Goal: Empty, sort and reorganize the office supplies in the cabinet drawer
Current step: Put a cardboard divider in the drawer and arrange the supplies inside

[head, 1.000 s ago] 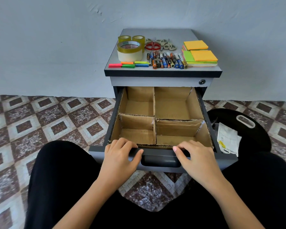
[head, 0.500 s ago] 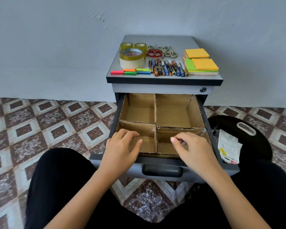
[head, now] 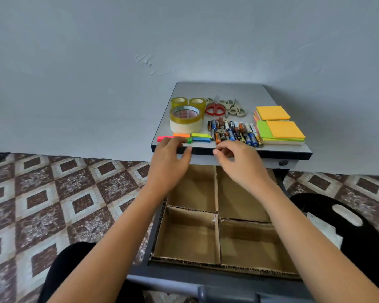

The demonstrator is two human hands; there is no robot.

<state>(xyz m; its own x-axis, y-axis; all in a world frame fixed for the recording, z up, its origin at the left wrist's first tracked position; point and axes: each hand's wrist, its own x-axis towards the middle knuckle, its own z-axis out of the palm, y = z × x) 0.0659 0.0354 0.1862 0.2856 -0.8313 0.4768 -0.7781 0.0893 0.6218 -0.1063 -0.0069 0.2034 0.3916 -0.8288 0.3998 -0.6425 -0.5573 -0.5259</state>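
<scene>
Cardboard-partitioned grey drawer [head: 216,215] is sitting empty nearest the person. Neon sticky-flag strips [head: 200,137] and mixed cylindrical batteries [head: 234,132] are lying along the grey worktop's [head: 228,90] near edge. The left hand [head: 169,162] is hovering relaxed and spread, the right hand [head: 239,162] loosely curled and empty. A hasty grab is likely risking batteries rolling off.

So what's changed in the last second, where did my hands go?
Both hands lifted off the drawer's front edge and reached forward to the cabinet top's front edge. The left hand is now over the sticky flags, the right hand just short of the batteries. Neither visibly holds anything. The supplies on top lie as before; the drawer stays open, its cardboard compartments empty.
</scene>
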